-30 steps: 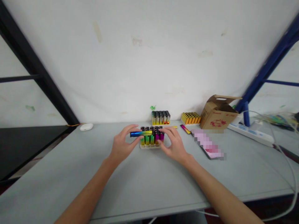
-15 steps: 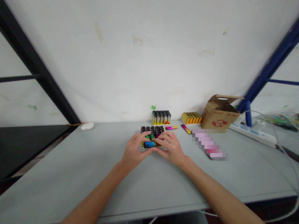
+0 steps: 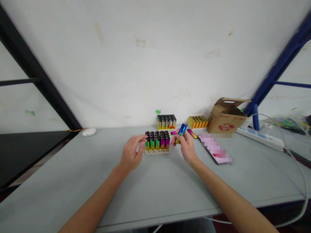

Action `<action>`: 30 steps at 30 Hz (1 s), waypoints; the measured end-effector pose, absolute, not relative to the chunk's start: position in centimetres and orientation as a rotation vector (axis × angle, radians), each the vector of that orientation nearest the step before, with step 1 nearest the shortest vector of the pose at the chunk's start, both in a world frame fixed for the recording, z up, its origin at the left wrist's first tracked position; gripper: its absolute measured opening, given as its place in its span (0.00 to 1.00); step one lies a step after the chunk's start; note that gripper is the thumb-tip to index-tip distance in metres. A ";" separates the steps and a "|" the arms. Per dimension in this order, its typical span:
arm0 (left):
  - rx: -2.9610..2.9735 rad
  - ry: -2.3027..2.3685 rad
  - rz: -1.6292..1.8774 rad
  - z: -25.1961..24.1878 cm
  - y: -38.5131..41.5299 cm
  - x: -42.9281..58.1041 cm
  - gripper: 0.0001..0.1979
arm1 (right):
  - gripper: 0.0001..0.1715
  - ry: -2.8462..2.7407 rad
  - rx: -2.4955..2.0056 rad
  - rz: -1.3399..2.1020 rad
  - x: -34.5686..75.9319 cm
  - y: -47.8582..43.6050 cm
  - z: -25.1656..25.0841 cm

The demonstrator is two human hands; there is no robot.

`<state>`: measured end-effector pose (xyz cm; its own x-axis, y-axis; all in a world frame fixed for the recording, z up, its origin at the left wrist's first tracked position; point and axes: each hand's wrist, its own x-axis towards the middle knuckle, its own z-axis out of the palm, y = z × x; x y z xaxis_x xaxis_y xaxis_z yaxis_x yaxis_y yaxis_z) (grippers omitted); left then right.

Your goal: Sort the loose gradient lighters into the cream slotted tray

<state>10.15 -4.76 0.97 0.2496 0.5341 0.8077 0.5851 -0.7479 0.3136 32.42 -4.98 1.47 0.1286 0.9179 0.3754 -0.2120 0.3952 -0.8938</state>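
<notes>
A white tray [image 3: 157, 152] stands on the grey table, filled with upright black-topped batteries [image 3: 157, 142] in green, yellow and purple. Just left of it is my left hand [image 3: 133, 152], fingers apart and empty, the fingertips near the tray's left edge. To the tray's right, my right hand [image 3: 186, 145] grips a shiny blue-and-yellow battery [image 3: 182, 129], held tilted above the table. Behind my right fingers lies a purple battery [image 3: 173, 132], partly hidden. Another pink-and-yellow battery [image 3: 192, 133] lies flat beyond my right hand.
Against the wall stand a second block of batteries [image 3: 166, 122] and a yellow block [image 3: 198, 122]. An open cardboard box [image 3: 224, 119], a phone [image 3: 215, 150] and a white power strip [image 3: 259, 139] are on the right. A white case [image 3: 89, 132] lies far left.
My hands have parted: the left moved left, off the tray, and the right moved right and up with the blue battery. The tray's front row now shows.
</notes>
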 end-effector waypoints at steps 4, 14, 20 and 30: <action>-2.452 -1.088 -1.539 0.9 -4.8 10.2 0.13 | 0.06 -0.868 -0.741 1.121 33.1 -4.3 2.0; -2.465 -1.024 -1.491 1.1 -4.9 10.4 0.15 | 0.24 -0.750 -0.689 1.523 34.7 -4.0 2.8; -2.492 -0.934 -1.468 1.2 -5.0 10.5 0.16 | 0.26 -0.745 -0.703 1.620 34.5 -3.7 2.2; -2.509 -0.920 -1.444 1.2 -5.1 10.7 0.17 | 0.28 -0.738 -0.718 1.575 34.3 -3.6 1.8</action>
<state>10.67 -5.08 1.24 0.3662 0.4495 0.8147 0.5480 -0.8118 0.2016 34.29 -3.62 1.82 -0.1155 0.9924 -0.0433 -0.6015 -0.1046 -0.7920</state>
